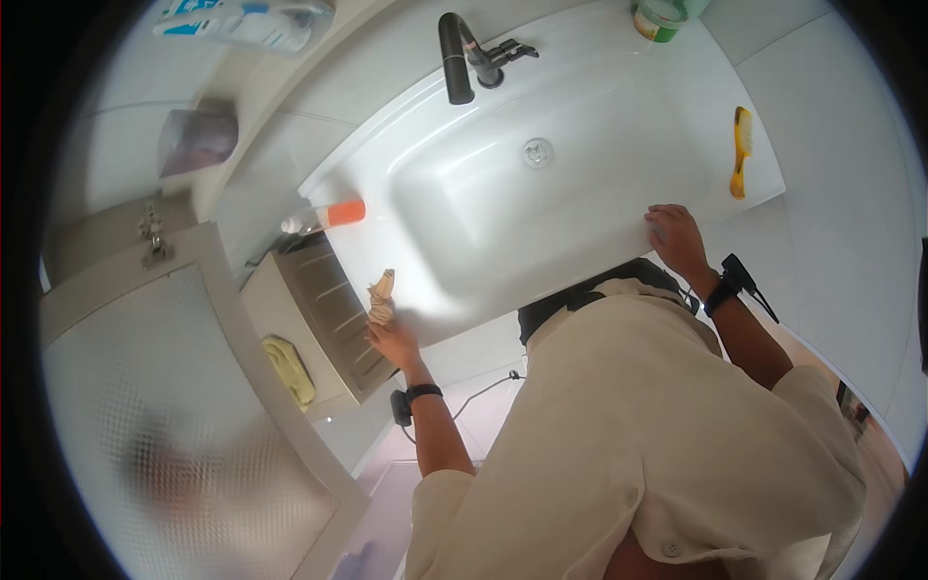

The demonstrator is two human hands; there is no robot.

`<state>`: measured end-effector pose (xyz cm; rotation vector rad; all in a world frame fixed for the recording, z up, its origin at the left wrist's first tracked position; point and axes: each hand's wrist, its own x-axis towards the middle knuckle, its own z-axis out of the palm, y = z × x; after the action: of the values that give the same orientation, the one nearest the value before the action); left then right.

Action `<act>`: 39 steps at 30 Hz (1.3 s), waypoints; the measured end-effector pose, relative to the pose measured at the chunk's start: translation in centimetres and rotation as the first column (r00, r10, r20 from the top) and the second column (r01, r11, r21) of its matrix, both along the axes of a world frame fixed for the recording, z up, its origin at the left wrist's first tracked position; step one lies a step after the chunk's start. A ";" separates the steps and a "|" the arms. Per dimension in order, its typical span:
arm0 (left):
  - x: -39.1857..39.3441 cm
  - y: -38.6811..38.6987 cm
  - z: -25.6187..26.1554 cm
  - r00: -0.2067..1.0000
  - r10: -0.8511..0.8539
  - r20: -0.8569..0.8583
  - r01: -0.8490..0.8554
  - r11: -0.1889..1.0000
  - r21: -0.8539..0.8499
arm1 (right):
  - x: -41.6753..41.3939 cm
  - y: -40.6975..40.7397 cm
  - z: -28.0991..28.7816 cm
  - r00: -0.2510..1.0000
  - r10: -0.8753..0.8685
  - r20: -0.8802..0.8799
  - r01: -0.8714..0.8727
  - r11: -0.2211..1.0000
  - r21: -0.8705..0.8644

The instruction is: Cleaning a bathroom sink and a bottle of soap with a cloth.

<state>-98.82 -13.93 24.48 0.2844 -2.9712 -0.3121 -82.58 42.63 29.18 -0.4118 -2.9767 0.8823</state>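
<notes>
A white washbasin (609,239) spreads out before me. At its left front corner my left hand (395,344) has its fingers at the lower end of a crumpled tan item (381,297), perhaps paper or cloth, and appears to grip it. The item's upper end points away from me over the basin's ledge. My right hand (676,232) rests on the front rim at the right, fingers bent, with nothing seen in it. Beyond it, on the right ledge, lies a yellow comb (739,154). A clear bottle with an orange label (341,213) is at the left edge.
A dark faucet (457,69) rises behind the basin's drain (537,153). A green tub (661,20) stands at the back right. To my left are an open patterned-glass cabinet door (174,377), a slatted rack (330,304) and a yellow scrub brush (288,371). A shelf above holds a bottle (254,25).
</notes>
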 end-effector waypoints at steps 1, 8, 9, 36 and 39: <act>0.3 0.7 -0.2 0.994 -0.014 -0.112 0.017 1.000 0.022 | -0.1 0.0 0.0 1.000 -0.002 -0.001 0.002 1.000 0.022; -8.8 11.3 0.4 0.885 -0.340 -0.318 0.407 0.896 0.177 | -0.3 -0.5 -0.3 1.000 0.000 0.008 0.000 1.000 0.001; -9.4 12.8 0.5 0.902 -0.316 -0.294 0.361 0.925 0.115 | -0.4 -0.6 -0.3 1.000 0.020 0.003 -0.020 1.000 0.014; 9.0 16.3 -0.3 0.651 -0.756 0.067 0.682 0.620 0.388 | 3.8 -5.9 -2.7 0.960 -0.144 -0.242 0.093 0.973 -0.213; 11.7 24.2 3.9 0.526 -0.844 0.101 0.703 0.499 0.507 | 5.9 -5.0 1.6 0.956 -0.195 -0.218 0.155 0.970 -0.188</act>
<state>-87.12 10.31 28.35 -1.1992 -3.0950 -1.0945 -76.69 37.64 30.82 -0.5257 -2.6147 1.0845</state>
